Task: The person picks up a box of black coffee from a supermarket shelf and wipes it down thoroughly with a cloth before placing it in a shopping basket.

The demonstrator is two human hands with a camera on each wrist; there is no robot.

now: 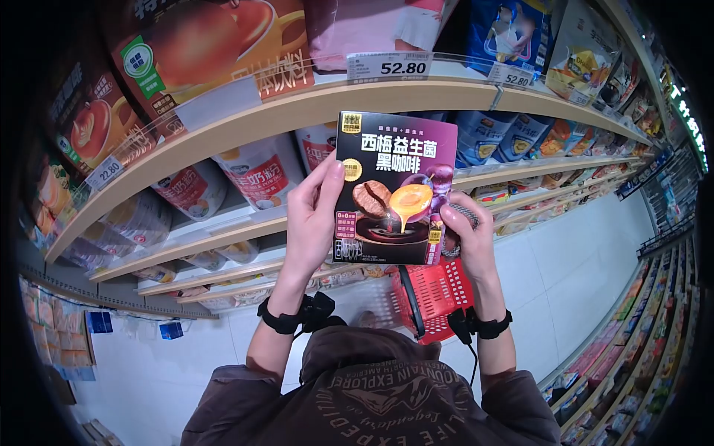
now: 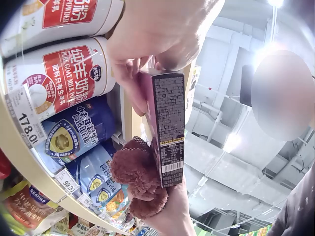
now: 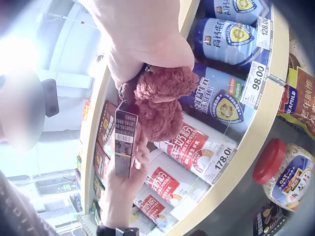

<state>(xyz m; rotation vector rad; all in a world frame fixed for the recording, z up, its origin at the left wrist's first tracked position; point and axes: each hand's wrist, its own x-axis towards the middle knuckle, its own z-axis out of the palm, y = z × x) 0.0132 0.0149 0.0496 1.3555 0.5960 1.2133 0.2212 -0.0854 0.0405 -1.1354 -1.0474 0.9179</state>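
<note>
A dark box (image 1: 394,189) with coffee bean and purple fruit pictures is held upright between both hands, its front toward the head camera. The left hand (image 1: 314,208) grips its left edge, thumb along the front. At the lower right edge, the right hand (image 1: 473,230) pinches it with curled fingers. A narrow printed side of the box (image 2: 170,128) shows in the left wrist view, and another side (image 3: 126,142) in the right wrist view. A reddish-brown fluffy thing (image 3: 160,101) hangs by the right hand.
Curved shelves (image 1: 312,104) hold milk powder cans (image 1: 260,172) and bags, with price tags (image 1: 390,68) on the edge. Below the hands is a red basket (image 1: 439,297) near the floor (image 1: 550,275). Another stocked shelf (image 1: 625,327) stands at the right.
</note>
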